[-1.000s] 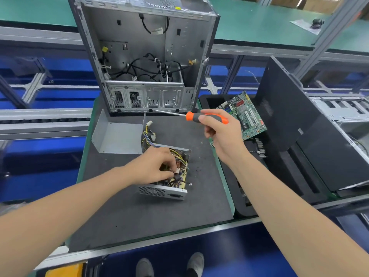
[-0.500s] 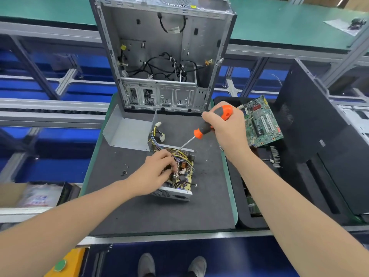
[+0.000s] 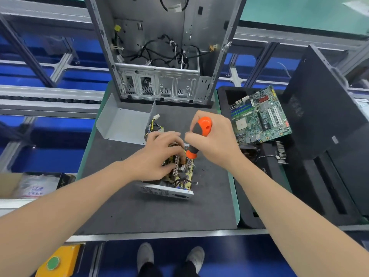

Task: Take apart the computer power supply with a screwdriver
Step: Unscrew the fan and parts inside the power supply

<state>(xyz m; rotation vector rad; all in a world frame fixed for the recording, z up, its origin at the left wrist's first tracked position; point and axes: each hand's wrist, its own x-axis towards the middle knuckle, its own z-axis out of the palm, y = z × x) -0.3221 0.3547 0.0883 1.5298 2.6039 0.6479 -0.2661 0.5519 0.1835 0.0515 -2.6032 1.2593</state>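
Power supply: I am looking at one opened power supply (image 3: 169,188) lying mid-mat, its circuit board exposed and its pale vented wall facing me.
Left hand: my left hand (image 3: 157,156) is curling its fingers down onto the board's left part and holding the unit.
Right hand: my right hand (image 3: 215,144) is wrapping closed around the handle of the screwdriver (image 3: 199,134).
Screwdriver: the one orange-and-black driver is pointing steeply down into the board; I cannot tell where its tip is landing.
Edges: the grey mat (image 3: 159,212) is ending at a metal rail on the near side, and its right edge is running just beside a black foam tray (image 3: 269,176).
Open room: bare mat is lying near, left and right of the unit; the far side is crowding up.
Far side: one upright computer case (image 3: 159,56) and one bent metal cover (image 3: 123,124) are standing there.
Right side: one motherboard (image 3: 259,116) is leaning in the tray, with one black side panel (image 3: 327,116) beyond it.
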